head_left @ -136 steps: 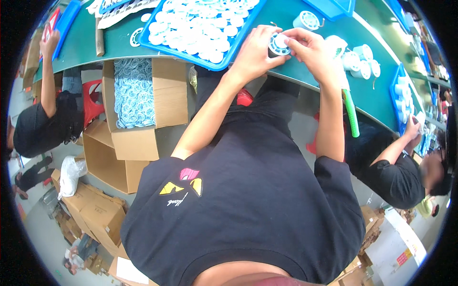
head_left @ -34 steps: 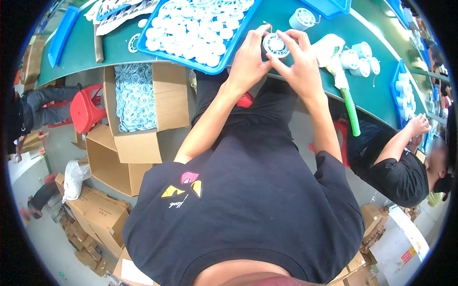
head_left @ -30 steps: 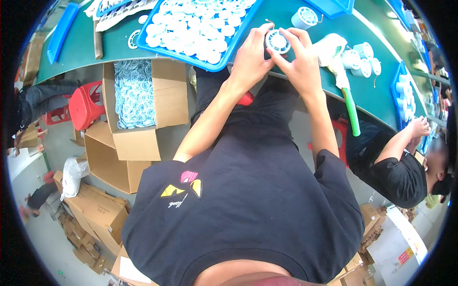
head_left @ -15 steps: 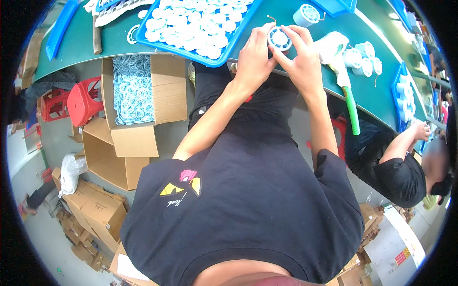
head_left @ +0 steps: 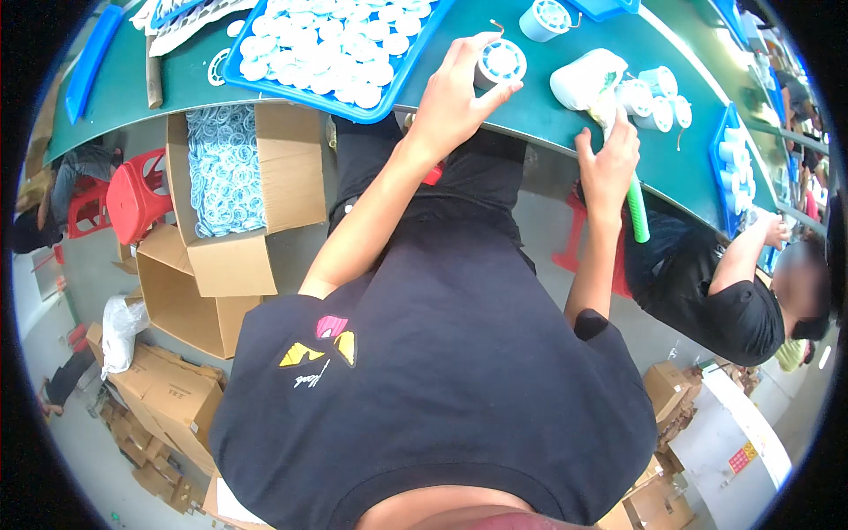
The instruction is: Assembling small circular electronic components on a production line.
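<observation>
My left hand (head_left: 452, 104) has its thumb and fingers around a white ribbed cylindrical part (head_left: 502, 62) on the green table, its round slotted face turned up. A short copper-coloured wire sticks up beside it. My right hand (head_left: 609, 163) is over the neck of a mallet (head_left: 586, 79) with a white wrapped head and green grip; its thumb stands apart from the fingers, not closed around the handle. A similar white cylinder (head_left: 545, 19) with a wire stands farther back. Several more white cylinders (head_left: 655, 99) are grouped right of the mallet head.
A blue tray (head_left: 231, 71) heaped with white discs is left of my hands. Below the table edge, a cardboard box (head_left: 291, 163) contains many pale blue rings. A red stool (head_left: 137, 194) stands farther left. To the right sit a co-worker (head_left: 720, 309) and a blue tray (head_left: 726, 199) with white cylinders.
My right hand has left the white cylindrical part and moved right and down to the mallet's neck. My left hand keeps hold of the part. The whole view has shifted slightly.
</observation>
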Tool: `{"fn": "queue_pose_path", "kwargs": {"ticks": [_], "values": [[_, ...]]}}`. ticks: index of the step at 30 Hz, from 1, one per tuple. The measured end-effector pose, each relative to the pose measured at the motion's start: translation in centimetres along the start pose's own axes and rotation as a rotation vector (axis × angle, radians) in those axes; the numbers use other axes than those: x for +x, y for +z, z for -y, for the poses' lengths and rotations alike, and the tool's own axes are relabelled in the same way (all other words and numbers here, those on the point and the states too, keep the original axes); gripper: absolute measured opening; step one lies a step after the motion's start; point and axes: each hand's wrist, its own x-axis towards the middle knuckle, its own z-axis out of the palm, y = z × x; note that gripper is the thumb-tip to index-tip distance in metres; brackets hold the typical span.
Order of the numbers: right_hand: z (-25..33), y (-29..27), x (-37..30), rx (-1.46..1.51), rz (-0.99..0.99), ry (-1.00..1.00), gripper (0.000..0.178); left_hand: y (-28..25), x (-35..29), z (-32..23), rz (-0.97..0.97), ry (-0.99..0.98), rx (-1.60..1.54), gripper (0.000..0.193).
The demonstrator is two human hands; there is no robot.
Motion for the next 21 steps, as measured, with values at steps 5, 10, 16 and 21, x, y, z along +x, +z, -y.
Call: {"fn": "queue_pose_path", "kwargs": {"ticks": [5, 10, 16, 21], "values": [[-1.2, 0.7, 1.2, 0.040, -0.020, 0.037, 0.056, -0.2, 0.3, 0.3, 0.028, 0.014, -0.044, 0.064], [2.4, -3.7, 2.7, 0.682, 0.121, 0.350, 0.046, 0.0, 0.0, 0.7, -0.007, -0.004, -0.047, 0.064], [5.1, -4.9, 2.4, 0.770, 0.336, 0.378, 0.037, -0.5, -0.2, 0.3, 0.010, -0.010, 0.001, 0.067], [5.0, -3.0, 1.5, 0.830, 0.139, 0.373, 0.037, 0.3, -0.3, 0.9, -0.024, 0.092, -0.052, 0.060]]}}
